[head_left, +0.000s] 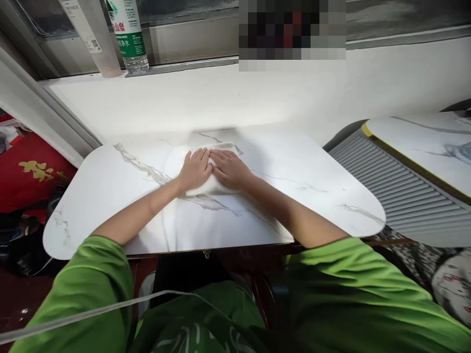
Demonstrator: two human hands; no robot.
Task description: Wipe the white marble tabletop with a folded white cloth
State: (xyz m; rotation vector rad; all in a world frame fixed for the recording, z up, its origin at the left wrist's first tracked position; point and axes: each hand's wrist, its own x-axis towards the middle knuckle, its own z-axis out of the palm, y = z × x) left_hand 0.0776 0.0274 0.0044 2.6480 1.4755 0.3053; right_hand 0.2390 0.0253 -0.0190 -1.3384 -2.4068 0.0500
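Observation:
Both my hands lie flat, side by side, on a white cloth (206, 189) in the middle of a white marble-patterned table (316, 196). My left hand (196, 169) covers the cloth's left part, its fingers stretched forward. Touching it at the fingertips, my right hand (230, 169) presses on the right part with fingers extended to the left. The cloth appears folded; its far edge shows beyond my fingers, while its middle is hidden under my palms.
On the sill at the back left stand a water bottle (133, 46) with a green label and a tall translucent container (91, 41). A red bag (29, 171) is at left. To the right are a grey ribbed panel (401, 181) and another marble-patterned tabletop (427, 142).

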